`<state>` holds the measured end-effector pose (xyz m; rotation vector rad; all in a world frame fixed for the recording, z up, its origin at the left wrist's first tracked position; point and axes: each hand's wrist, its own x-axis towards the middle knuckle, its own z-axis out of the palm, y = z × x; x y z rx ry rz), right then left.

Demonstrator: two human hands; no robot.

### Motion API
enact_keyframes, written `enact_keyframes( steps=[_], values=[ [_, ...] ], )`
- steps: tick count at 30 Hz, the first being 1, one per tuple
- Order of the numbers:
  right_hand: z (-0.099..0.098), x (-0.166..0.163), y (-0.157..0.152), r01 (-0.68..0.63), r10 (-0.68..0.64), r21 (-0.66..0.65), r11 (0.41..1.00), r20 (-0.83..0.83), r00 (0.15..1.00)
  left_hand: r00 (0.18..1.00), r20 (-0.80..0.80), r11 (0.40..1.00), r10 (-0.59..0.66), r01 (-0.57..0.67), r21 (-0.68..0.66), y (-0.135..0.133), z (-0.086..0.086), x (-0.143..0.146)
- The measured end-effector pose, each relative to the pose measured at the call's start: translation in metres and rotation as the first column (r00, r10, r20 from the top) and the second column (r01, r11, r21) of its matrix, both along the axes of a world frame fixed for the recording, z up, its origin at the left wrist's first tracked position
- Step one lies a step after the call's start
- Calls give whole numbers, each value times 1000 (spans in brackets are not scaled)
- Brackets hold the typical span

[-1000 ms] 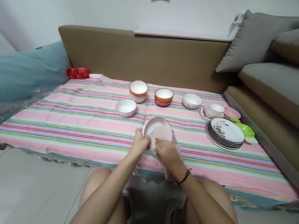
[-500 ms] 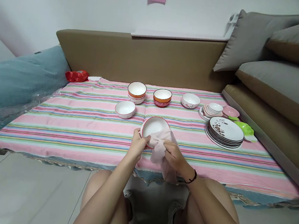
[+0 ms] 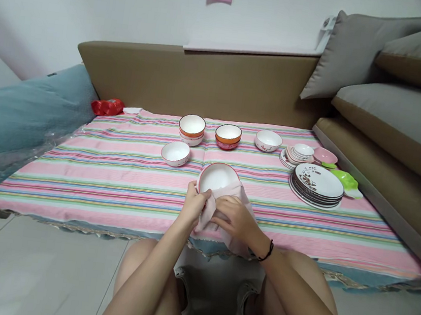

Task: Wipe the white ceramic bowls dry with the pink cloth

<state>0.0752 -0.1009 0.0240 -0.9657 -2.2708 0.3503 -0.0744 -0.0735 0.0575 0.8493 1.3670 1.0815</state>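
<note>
A white bowl with a red rim (image 3: 216,176) is tilted up in front of me, over the near part of the striped cloth. My left hand (image 3: 194,204) is closed on its left side, thumb near the rim. A pale pink cleaning cloth (image 3: 236,240) drapes over the bowl's near right edge and hangs below it. My right hand (image 3: 236,217) is closed on this cloth and presses it against the bowl's near outer side; some fingertips are hidden in the folds. Just beyond my left hand stands another white bowl (image 3: 176,152).
Stacked bowls (image 3: 192,125), orange-banded bowls (image 3: 228,133) and a flowered bowl (image 3: 268,140) stand farther back. To the right are piled plates (image 3: 318,181), small dishes (image 3: 303,150) and a green leaf-shaped dish (image 3: 346,180). Cushions (image 3: 400,109) line the right side; a red package (image 3: 107,107) lies back left.
My right hand has moved slightly left and flattened over the cloth, shifting from the bowl's inside toward its near outer side. The cloth has bunched leftward. The left hand keeps its hold.
</note>
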Motion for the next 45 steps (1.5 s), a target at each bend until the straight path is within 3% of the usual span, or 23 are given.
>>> enact_keyframes(
  steps=[4, 7, 14, 19, 26, 38, 45],
  values=[
    [-14, -7, 1, 88, -124, 175, 981, 208, 970, 998, 27, 998, -49, 48, 29, -3, -1, 2],
    [-21, -10, 3, 120, -193, 271, 955, 260, 946, 996, 8, 996, -91, 91, 8, -5, -2, 5],
    [-20, 0, 10, 132, -220, 307, 943, 276, 936, 995, -80, 998, -64, 65, 10, 6, 3, -3],
    [-29, 1, 9, 209, -330, 350, 913, 331, 884, 984, -165, 997, -61, 69, 43, 11, -1, -11],
    [-37, -14, 1, 117, -196, 273, 955, 282, 939, 982, -190, 1000, -20, 23, 13, 6, -15, 2],
    [-40, -12, -5, 162, -249, 266, 950, 334, 909, 960, -274, 990, 47, -8, 143, 12, -24, 1],
    [-29, -8, -9, 158, -184, 108, 982, 318, 930, 961, -274, 987, 45, 0, 161, 10, -24, 0]
  ],
)
